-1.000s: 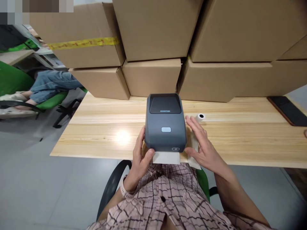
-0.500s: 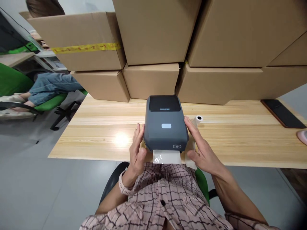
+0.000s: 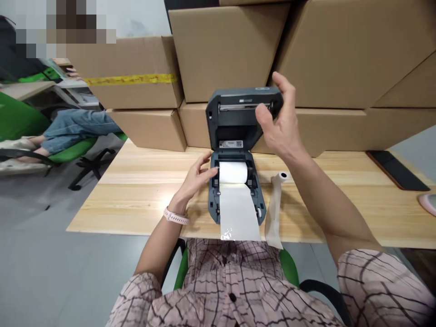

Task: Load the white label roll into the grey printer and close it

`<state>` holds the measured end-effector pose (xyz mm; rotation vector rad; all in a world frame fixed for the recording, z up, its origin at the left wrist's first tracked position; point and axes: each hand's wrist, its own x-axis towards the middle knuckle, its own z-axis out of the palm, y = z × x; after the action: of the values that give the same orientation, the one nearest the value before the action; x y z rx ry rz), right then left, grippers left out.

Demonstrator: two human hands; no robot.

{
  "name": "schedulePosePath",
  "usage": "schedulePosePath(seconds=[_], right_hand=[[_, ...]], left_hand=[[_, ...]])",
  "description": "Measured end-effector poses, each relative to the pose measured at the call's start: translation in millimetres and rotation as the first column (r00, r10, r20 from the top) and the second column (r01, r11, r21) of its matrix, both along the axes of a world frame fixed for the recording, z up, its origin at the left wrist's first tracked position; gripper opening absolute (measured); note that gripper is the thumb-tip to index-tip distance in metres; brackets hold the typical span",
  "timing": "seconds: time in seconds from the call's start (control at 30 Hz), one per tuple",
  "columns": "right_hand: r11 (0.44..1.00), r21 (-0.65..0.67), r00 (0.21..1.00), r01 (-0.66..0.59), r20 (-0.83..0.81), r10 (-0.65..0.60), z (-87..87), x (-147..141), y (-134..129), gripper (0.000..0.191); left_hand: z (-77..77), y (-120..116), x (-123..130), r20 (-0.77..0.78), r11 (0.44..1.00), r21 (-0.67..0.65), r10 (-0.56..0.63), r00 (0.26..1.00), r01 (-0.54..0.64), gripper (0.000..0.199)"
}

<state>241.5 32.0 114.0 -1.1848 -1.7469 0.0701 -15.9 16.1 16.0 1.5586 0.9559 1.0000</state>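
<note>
A dark grey label printer (image 3: 214,200) stands on the wooden table with its lid (image 3: 235,119) raised. Inside lies a white label roll (image 3: 233,172), and its strip (image 3: 238,211) runs out over the front edge. My right hand (image 3: 284,122) grips the lid's right corner between thumb and fingers. My left hand (image 3: 195,179) rests against the printer's left side, fingers apart, thumb at the rim beside the roll. To the right of the printer, a small roll (image 3: 283,175) has a backing strip (image 3: 274,213) trailing over the table edge.
Cardboard boxes (image 3: 228,54) are stacked along the table's back. A black phone (image 3: 397,169) lies at the right, near a pinkish object (image 3: 429,203) at the frame edge. Another person's legs in jeans (image 3: 76,129) show at the left, on a green chair.
The printer's lid has swung up and back, showing the roll inside. My right hand has moved up with the lid, and my left hand has shifted forward along the printer's side.
</note>
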Motion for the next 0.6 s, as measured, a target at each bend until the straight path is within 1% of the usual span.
schedulePosePath(seconds=[0.07, 0.13, 0.2, 0.23, 0.27, 0.33, 0.37, 0.43, 0.47, 0.5, 0.53, 0.57, 0.6], right_hand=[[1.0, 0.005, 0.999, 0.012, 0.034, -0.012, 2.8, 5.6, 22.9, 0.076], [1.0, -0.01, 0.995, 0.001, 0.102, 0.001, 4.2, 11.1, 42.8, 0.08], [1.0, -0.021, 0.988, -0.004, 0.157, 0.008, 5.7, 13.3, 53.9, 0.084], [1.0, -0.003, 0.986, 0.011, 0.164, -0.01, 6.5, 12.4, 54.3, 0.084], [0.999, 0.034, 0.986, 0.036, 0.16, -0.041, 7.1, 10.2, 50.8, 0.082], [0.986, 0.146, 0.984, 0.08, 0.147, -0.102, 6.0, 2.0, 33.7, 0.077], [0.977, 0.197, 0.982, 0.074, 0.157, -0.106, 3.7, -3.2, 21.6, 0.073], [0.971, 0.238, 0.974, -0.011, 0.224, -0.044, -4.2, -13.5, -4.0, 0.064], [0.975, 0.207, 0.96, -0.08, 0.28, 0.02, -9.3, -17.8, -15.5, 0.06], [0.979, 0.134, 0.934, -0.153, 0.344, 0.099, -14.5, -21.1, -24.9, 0.057], [0.976, 0.022, 0.896, -0.215, 0.401, 0.189, -19.4, -23.2, -31.6, 0.056], [0.96, -0.115, 0.85, -0.255, 0.446, 0.28, -23.8, -24.3, -35.4, 0.058], [0.928, -0.258, 0.8, -0.269, 0.476, 0.364, -27.6, -24.7, -36.2, 0.062]], left_hand=[[-3.9, -6.5, -1.3, -0.012, 0.99, -0.085, -0.118, 0.993, 0.116, 0.091], [-5.9, -11.9, -1.3, 0.0, 0.976, -0.124, -0.183, 0.983, 0.182, 0.103], [-6.5, -14.1, -0.2, -0.017, 0.977, -0.127, -0.177, 0.984, 0.173, 0.104], [-6.4, -14.4, 0.5, -0.054, 0.983, -0.116, -0.152, 0.987, 0.145, 0.102], [-6.1, -14.5, 1.3, -0.109, 0.99, -0.096, -0.112, 0.988, 0.101, 0.1], [-4.6, -15.2, 2.7, -0.253, 0.999, -0.043, -0.011, 0.967, 0.0, 0.094], [-3.5, -16.1, 3.4, -0.321, 0.999, -0.019, 0.03, 0.947, -0.038, 0.092], [-0.9, -18.3, 4.6, -0.413, 0.998, -0.005, 0.058, 0.909, -0.066, 0.088], [0.5, -19.3, 5.0, -0.434, 0.998, -0.013, 0.049, 0.9, -0.061, 0.087], [1.8, -20.1, 5.4, -0.443, 0.998, -0.022, 0.036, 0.896, -0.051, 0.087], [3.0, -20.5, 5.6, -0.444, 0.999, -0.028, 0.024, 0.896, -0.041, 0.088], [3.9, -20.6, 5.6, -0.441, 0.999, -0.031, 0.015, 0.898, -0.031, 0.089], [4.5, -20.4, 5.5, -0.436, 0.999, -0.031, 0.006, 0.9, -0.022, 0.09]])
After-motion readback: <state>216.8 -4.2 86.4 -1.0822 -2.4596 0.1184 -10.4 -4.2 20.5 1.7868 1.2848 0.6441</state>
